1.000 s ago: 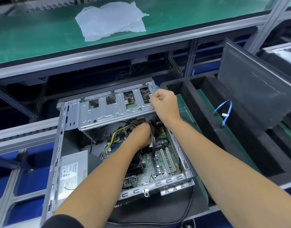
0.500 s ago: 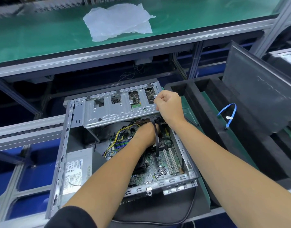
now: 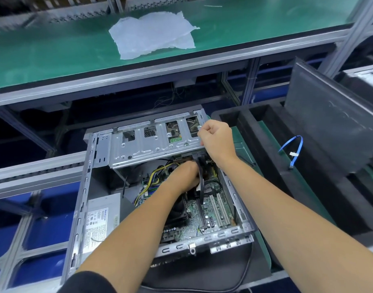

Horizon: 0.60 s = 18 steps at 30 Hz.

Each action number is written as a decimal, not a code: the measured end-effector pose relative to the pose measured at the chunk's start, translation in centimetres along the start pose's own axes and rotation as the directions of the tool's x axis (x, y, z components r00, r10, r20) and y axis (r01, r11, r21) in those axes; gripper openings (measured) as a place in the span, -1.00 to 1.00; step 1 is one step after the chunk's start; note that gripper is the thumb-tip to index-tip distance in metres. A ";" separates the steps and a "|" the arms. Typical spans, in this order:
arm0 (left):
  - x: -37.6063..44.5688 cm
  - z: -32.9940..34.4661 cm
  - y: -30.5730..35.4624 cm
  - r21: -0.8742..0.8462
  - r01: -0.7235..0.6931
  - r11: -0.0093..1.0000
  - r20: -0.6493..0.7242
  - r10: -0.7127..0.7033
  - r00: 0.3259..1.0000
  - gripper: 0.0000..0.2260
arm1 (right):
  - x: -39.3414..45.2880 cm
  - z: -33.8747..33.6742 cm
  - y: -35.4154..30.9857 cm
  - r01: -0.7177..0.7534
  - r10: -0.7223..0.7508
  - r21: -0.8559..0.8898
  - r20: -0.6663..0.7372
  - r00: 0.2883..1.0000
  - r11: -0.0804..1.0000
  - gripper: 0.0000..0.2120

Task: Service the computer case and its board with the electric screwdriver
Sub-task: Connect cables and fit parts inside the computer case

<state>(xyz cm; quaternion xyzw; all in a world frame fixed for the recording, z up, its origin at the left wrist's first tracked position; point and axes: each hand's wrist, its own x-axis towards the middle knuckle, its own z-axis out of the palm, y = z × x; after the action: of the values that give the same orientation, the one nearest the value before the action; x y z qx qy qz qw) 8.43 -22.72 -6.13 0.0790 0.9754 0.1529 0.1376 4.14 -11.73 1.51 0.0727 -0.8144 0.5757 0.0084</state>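
The open computer case [image 3: 82, 199] lies on its side in front of me, with the green board [image 3: 215, 210] exposed inside. A metal drive cage [image 3: 143, 149] spans the far end of the case. My right hand [image 3: 218, 138] grips the cage's right end with curled fingers. My left hand [image 3: 184, 176] reaches in under the cage, fingers curled round a black flat cable [image 3: 201, 187] above the board. Its fingertips are hidden. No electric screwdriver is in view.
A grey power supply [image 3: 102, 218] fills the case's near-left corner, with yellow and black wires [image 3: 153, 176] beside it. Black foam trays [image 3: 272, 157] stand to the right, one holding a blue cable [image 3: 295, 149]. A white plastic sheet [image 3: 153, 34] lies on the green bench behind.
Both hands stay where they were, the right on the cage and the left under it. Only my view has shifted slightly.
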 end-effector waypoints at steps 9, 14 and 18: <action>1.1 -0.1 -0.6 -0.138 0.025 0.990 0.074 -0.015 0.997 -0.62 | 0.0 0.2 0.0 0.051 -0.051 -0.035 0.018 0.999 0.998 -0.77; 0.7 -0.5 0.5 -0.067 0.103 0.992 0.130 -0.094 0.987 -0.86 | 0.0 0.1 0.0 0.052 -0.051 -0.048 0.017 0.999 0.997 -0.74; -0.1 -0.3 0.6 0.021 0.065 0.998 0.102 -0.067 0.993 -0.90 | -0.1 0.2 0.0 0.048 -0.046 -0.066 0.024 0.999 0.997 -0.80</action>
<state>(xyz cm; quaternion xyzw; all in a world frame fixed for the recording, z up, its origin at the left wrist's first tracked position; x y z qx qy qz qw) 8.51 -22.19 -5.67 0.0555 0.9704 0.1356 0.1918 4.29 -11.87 1.40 0.0980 -0.8311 0.5472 0.0150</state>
